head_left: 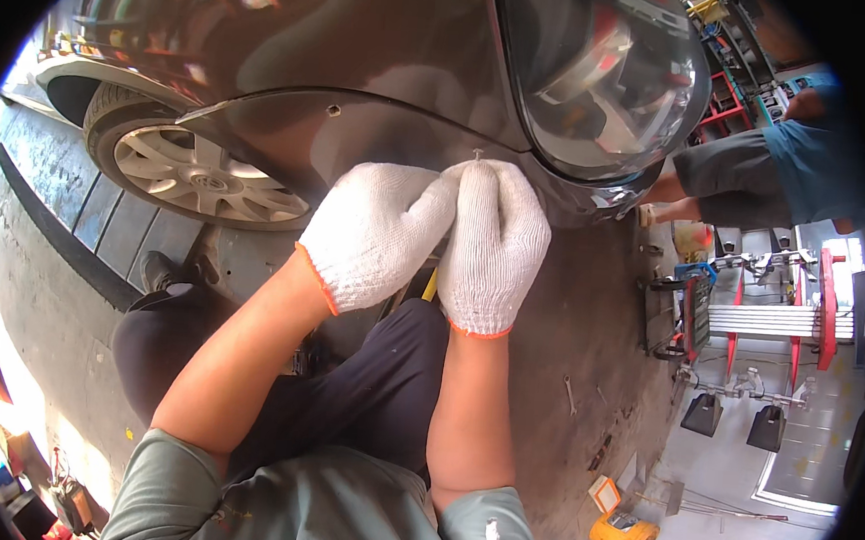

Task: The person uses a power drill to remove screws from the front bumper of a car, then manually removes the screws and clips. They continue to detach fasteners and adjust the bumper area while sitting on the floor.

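Both my hands wear white knitted gloves with orange cuffs and meet in front of a dark car bumper. A small metal piece like a screw shows just above the fingertips of my right hand, whose fingers are pinched together around its lower end. My left hand is closed beside it, fingertips touching the right glove. What the left fingers hold, if anything, is hidden. A small pale-edged hole is in the bumper to the upper left. The headlight lies above and right of my hands.
A front wheel stands at the left under the fender. My bent knees are below my hands. On the floor to the right lie a wrench and a yellow bucket. Another person and a red-and-white rack are farther right.
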Demonstrator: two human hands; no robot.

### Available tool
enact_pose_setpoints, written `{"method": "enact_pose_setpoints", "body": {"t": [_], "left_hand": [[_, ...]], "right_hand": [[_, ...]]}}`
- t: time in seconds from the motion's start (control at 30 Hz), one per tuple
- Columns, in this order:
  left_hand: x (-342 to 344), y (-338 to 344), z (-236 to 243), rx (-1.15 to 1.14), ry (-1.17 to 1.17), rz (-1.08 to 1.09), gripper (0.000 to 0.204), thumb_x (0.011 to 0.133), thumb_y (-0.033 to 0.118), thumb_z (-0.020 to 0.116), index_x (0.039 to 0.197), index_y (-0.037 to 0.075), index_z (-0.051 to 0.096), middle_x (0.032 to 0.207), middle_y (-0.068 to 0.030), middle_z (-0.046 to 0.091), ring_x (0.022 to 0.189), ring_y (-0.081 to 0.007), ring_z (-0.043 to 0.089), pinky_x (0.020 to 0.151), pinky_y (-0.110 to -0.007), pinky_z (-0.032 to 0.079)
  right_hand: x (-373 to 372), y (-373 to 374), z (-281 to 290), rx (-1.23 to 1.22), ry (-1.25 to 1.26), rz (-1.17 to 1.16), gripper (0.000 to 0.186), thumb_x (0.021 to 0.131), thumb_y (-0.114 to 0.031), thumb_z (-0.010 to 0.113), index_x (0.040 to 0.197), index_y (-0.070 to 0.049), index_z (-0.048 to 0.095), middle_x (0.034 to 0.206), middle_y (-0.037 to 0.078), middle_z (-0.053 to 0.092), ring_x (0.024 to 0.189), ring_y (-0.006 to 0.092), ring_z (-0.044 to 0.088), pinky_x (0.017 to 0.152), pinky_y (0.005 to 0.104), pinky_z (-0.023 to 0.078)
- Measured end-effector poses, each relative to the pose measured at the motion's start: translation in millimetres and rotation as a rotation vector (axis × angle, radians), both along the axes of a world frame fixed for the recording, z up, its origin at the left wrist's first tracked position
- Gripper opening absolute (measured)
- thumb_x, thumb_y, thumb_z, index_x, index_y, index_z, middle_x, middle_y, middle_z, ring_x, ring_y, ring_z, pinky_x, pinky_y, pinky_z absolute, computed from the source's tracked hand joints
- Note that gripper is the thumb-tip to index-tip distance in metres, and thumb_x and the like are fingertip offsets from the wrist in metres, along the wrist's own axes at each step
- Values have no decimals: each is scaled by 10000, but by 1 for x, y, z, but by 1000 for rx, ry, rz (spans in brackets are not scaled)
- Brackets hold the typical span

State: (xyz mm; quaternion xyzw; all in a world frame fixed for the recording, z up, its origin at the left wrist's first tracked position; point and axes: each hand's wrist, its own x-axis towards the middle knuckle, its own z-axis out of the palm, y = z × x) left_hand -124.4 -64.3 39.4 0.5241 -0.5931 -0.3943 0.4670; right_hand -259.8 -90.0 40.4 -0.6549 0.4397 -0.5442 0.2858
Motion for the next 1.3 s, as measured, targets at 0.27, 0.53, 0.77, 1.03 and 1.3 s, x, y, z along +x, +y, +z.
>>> {"method": "enact_pose_setpoints", "body": {"t": [0.27,0.53,0.77,1.03,1.3], "left_hand": [[-24,-4,-16,-944,-581,451,523,711,31,776,1234,15,769,1367,-200,684,1185,-425,670,1001,-499,551],[-48,24,-19,-817,-661,110,503,726,66,756,1223,-8,740,1410,-213,687,1355,-400,637,1219,-551,451],[-25,38,-54,-735,-1105,-222,652,792,140,719,1434,36,679,1559,-151,606,1438,-320,575,1269,-558,399],[-25,69,-62,90,-1201,-656,404,998,318,539,1065,39,823,1037,-197,814,1074,-382,777,1017,-495,567],[4,193,56,-177,261,-332,256,1036,112,571,972,-36,769,1020,-199,801,955,-372,787,929,-450,635]], "right_hand": [[-57,33,-33,249,-143,51,261,1098,-130,569,922,8,705,699,-26,532,613,53,443,564,279,333],[-147,147,-135,614,-346,82,392,1121,-342,544,980,6,658,661,-50,450,521,39,337,484,253,243],[-163,199,-164,926,-475,110,303,1009,-193,487,1044,41,675,688,-44,450,531,45,349,484,240,279],[-142,202,-185,788,-154,225,242,1175,-194,561,1206,4,697,790,-13,570,649,63,544,612,256,464],[-165,201,-217,928,-277,216,236,1193,-251,530,1173,-43,640,717,13,558,538,81,502,492,274,443]]}}
